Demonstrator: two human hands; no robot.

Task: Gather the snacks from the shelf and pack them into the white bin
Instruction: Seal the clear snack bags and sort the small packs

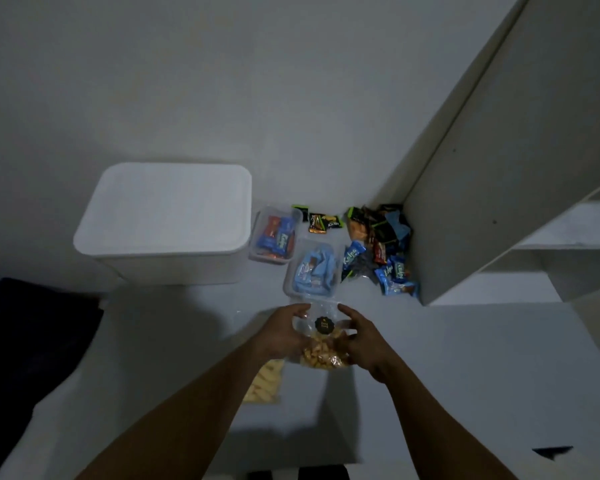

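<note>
Packing seems unstarted: left hand [280, 336] and right hand [365, 341] grip one snack bag [323, 356]; lidded white bin [163, 209] at ten o'clock, loose snacks [378, 247] at one o'clock.

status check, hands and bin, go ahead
Left hand and right hand both grip clear snack bag. White bin apart at left, top looks lidded. Loose packets lie by shelf.

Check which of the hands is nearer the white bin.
Left. The left hand grips the clear snack bag on its bin-facing side, down-right of the white bin in view; the right hand grips the bag's opposite side, farther off.
</note>
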